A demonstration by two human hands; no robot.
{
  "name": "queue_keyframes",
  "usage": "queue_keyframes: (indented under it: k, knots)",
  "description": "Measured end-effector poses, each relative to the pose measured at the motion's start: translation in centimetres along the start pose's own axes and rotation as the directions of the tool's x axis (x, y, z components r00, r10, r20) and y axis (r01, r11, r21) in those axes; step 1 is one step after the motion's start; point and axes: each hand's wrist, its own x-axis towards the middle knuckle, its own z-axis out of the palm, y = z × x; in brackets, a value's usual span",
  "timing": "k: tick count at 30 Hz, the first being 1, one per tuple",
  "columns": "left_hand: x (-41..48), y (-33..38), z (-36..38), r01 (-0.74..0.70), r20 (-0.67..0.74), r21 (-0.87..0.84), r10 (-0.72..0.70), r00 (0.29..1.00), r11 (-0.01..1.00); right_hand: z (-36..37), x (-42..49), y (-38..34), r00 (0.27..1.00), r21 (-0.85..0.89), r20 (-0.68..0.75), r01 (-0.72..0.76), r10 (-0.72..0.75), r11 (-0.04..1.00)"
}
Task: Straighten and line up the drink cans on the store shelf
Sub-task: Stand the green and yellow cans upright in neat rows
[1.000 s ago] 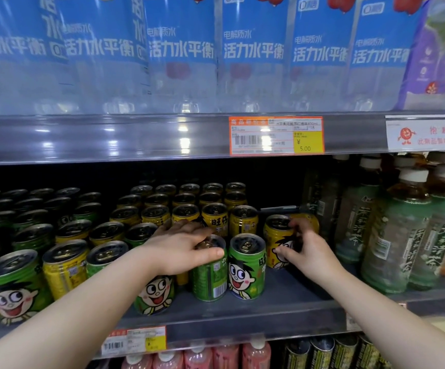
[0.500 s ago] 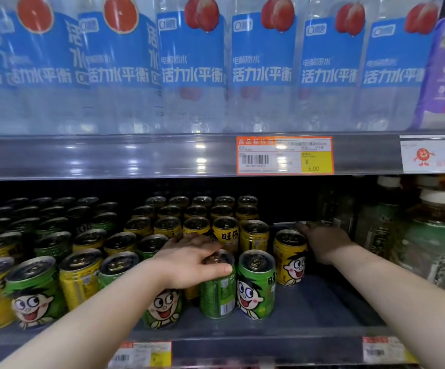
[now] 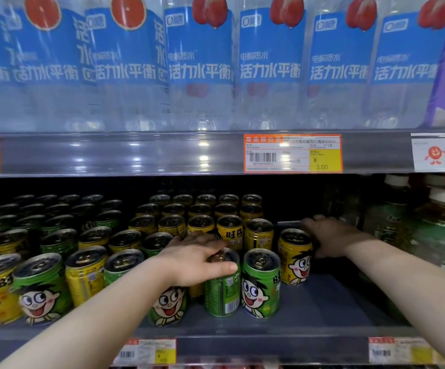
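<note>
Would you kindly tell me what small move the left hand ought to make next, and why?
Probably twist the green metal drink can gripped from above by the left hand until its front turns outward: its barcode faces the aisle, whereas the neighbouring green can shows its cartoon face.

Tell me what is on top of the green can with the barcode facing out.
The left hand sits on the green can, fingers curled over its lid and thumb along the front rim. Only a sliver of lid shows; the rest is covered.
</note>
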Motion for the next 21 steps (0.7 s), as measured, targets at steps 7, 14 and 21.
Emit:
queue_keyframes:
  k: [7,14,21]
  knots:
    - [0.0,-0.1,0.0,-0.004,-0.003,-0.005,0.004,1.000,1.000,-1.7,2.1,-0.4,0.968,0.501,-0.139,-0.111,0.207,0.859]
    - [0.1,-0.1,0.0,-0.011,-0.006,-0.008,0.011,1.000,1.000,-1.4,4.2,-2.7,0.965,0.730,-0.133,-0.058,0.225,0.681]
    - [0.1,-0.2,0.0,-0.020,-0.015,-0.007,0.020,1.000,1.000,-2.1,1.2,-4.3,0.988,0.809,0.016,-0.103,0.154,0.578]
